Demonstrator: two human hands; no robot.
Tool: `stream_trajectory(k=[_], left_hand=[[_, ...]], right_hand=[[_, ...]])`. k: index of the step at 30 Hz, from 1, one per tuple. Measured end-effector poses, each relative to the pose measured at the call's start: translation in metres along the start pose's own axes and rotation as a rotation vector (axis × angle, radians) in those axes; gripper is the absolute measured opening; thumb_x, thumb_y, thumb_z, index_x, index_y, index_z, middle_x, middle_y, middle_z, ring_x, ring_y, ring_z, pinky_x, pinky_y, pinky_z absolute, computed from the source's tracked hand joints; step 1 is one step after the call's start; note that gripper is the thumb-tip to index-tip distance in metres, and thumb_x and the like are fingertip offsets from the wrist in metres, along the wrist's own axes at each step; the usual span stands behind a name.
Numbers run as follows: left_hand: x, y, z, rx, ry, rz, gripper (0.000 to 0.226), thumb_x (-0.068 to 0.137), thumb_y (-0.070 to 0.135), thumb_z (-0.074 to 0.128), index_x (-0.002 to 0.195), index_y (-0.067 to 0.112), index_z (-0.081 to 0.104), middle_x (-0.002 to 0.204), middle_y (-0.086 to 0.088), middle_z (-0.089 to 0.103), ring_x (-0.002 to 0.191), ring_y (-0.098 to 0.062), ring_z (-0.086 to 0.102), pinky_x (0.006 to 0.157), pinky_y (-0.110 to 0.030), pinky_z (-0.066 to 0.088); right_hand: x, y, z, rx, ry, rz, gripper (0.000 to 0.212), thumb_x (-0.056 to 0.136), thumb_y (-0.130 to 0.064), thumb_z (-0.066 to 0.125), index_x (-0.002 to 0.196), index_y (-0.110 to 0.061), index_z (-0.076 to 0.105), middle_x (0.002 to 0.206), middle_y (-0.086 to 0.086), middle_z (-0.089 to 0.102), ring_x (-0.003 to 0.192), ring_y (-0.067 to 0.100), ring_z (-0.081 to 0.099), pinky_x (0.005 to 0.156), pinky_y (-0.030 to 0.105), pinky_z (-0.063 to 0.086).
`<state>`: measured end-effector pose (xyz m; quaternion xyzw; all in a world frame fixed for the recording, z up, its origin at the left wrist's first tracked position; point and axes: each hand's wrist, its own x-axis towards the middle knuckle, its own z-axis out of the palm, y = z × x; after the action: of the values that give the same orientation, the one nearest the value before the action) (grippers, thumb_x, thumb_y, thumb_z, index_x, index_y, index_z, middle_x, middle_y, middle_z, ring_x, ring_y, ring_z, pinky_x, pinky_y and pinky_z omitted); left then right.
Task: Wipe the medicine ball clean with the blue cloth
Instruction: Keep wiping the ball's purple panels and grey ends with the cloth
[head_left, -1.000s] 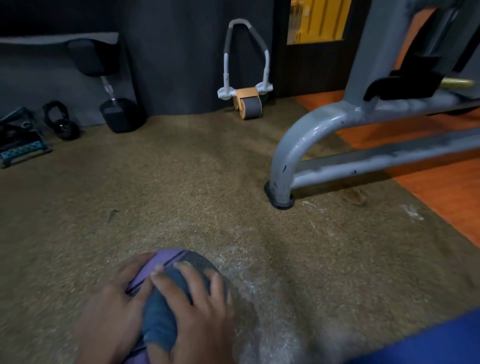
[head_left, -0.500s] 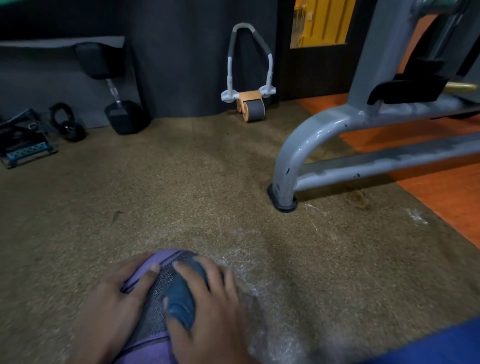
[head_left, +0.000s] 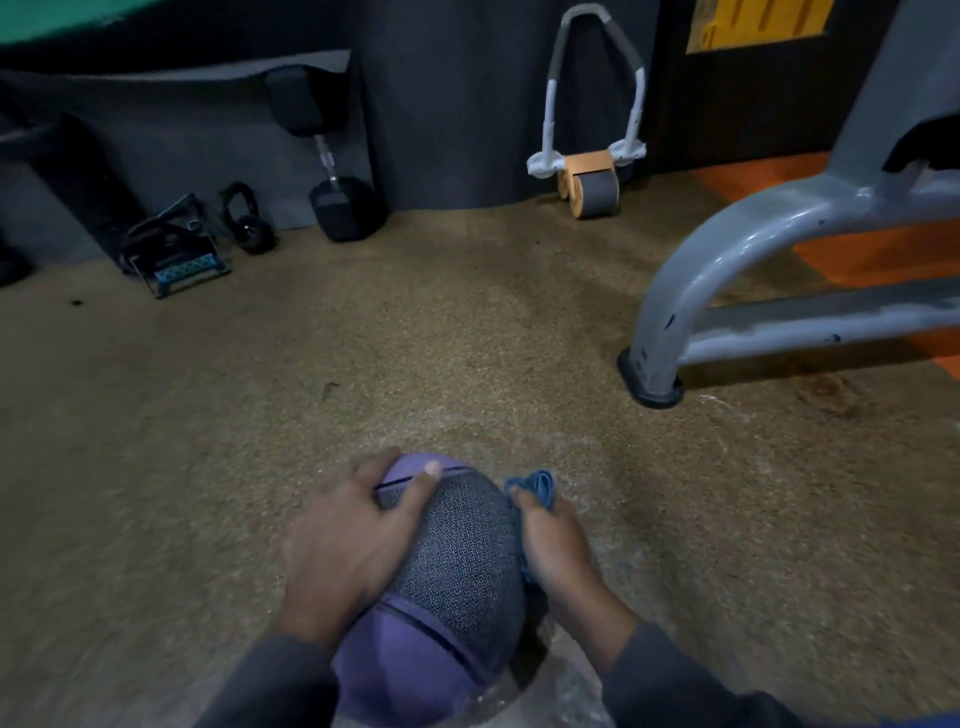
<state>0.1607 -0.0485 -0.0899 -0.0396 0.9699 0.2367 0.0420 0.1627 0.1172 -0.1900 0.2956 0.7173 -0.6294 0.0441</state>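
Note:
A purple medicine ball (head_left: 457, 561) with a grey textured band sits on the brown floor mat in front of me. My left hand (head_left: 353, 535) lies spread over the ball's left side, fingers reaching to its top. My right hand (head_left: 553, 545) presses the bunched blue cloth (head_left: 535, 486) against the ball's right side, fingers curled around the cloth. Only the cloth's upper end shows above my fingers; the rest is hidden between hand and ball.
A grey machine frame leg (head_left: 660, 364) stands on the mat to the right. Along the back wall are an ab roller (head_left: 592, 187), a dumbbell (head_left: 343, 208), a small kettlebell (head_left: 249, 228) and a foot pedal device (head_left: 176, 260). Orange flooring (head_left: 883, 249) lies at far right.
My right hand has slid the cloth from the ball's top down onto its right side, uncovering the grey band. The view has moved closer over the ball.

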Motion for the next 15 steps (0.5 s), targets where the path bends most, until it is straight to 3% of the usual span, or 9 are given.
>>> stream_trajectory(k=[2,4,6,8,11,13,15], left_hand=[[0.008,-0.001,0.003,-0.005,-0.006,-0.029,0.076,0.075,0.087,0.038,0.136,0.044,0.052,0.142,0.011,0.055,0.130,-0.023,0.052,0.106,-0.039,0.040],[0.011,-0.001,0.000,-0.044,-0.013,-0.048,0.073,0.075,0.084,0.038,0.134,0.044,0.054,0.141,0.011,0.057,0.129,-0.023,0.053,0.105,-0.037,0.041],[0.012,-0.003,-0.001,-0.061,0.018,-0.035,0.053,0.086,0.069,0.046,0.132,0.044,0.056,0.140,0.012,0.057,0.128,-0.022,0.053,0.101,-0.035,0.040],[0.010,-0.010,0.000,-0.083,0.052,0.001,0.045,0.089,0.061,0.050,0.129,0.043,0.060,0.138,0.013,0.059,0.126,-0.020,0.054,0.098,-0.032,0.039],[0.006,-0.014,0.001,-0.116,0.092,0.001,0.044,0.086,0.064,0.054,0.124,0.043,0.063,0.132,0.015,0.062,0.122,-0.017,0.056,0.094,-0.030,0.039],[0.008,-0.013,0.000,-0.115,0.070,-0.034,0.045,0.085,0.066,0.055,0.123,0.044,0.063,0.131,0.015,0.062,0.121,-0.018,0.057,0.092,-0.031,0.041],[0.020,-0.014,0.000,-0.129,0.025,-0.065,0.050,0.082,0.071,0.053,0.123,0.045,0.063,0.131,0.012,0.064,0.121,-0.021,0.058,0.094,-0.034,0.042]], right_hand=[[-0.032,-0.013,0.000,-0.240,0.122,-0.303,0.038,0.089,-0.053,0.048,0.113,-0.028,0.063,0.114,-0.003,0.065,0.107,0.023,0.061,0.094,0.038,0.046],[-0.070,-0.034,0.003,-0.432,0.145,-0.656,0.054,0.081,-0.057,0.038,0.128,-0.037,0.056,0.128,-0.015,0.054,0.114,0.013,0.049,0.098,0.033,0.042],[-0.069,-0.044,0.007,-0.523,0.067,-0.764,0.058,0.077,-0.057,0.037,0.131,-0.042,0.052,0.129,-0.020,0.050,0.114,0.010,0.045,0.096,0.032,0.041],[-0.041,-0.053,0.005,-0.441,-0.030,-0.606,0.049,0.080,-0.055,0.044,0.123,-0.038,0.059,0.119,-0.016,0.061,0.107,0.012,0.055,0.093,0.034,0.046],[0.008,-0.044,-0.001,-0.159,-0.228,-0.195,0.024,0.089,-0.044,0.056,0.094,-0.024,0.068,0.084,-0.004,0.070,0.079,0.019,0.065,0.084,0.043,0.051],[0.011,-0.027,-0.002,-0.047,-0.177,-0.031,0.023,0.093,-0.041,0.054,0.086,-0.023,0.066,0.083,0.000,0.069,0.080,0.022,0.065,0.087,0.045,0.050],[-0.012,-0.007,0.003,-0.054,0.045,-0.124,0.035,0.087,-0.052,0.048,0.099,-0.025,0.066,0.098,-0.002,0.069,0.095,0.023,0.065,0.088,0.041,0.050]])
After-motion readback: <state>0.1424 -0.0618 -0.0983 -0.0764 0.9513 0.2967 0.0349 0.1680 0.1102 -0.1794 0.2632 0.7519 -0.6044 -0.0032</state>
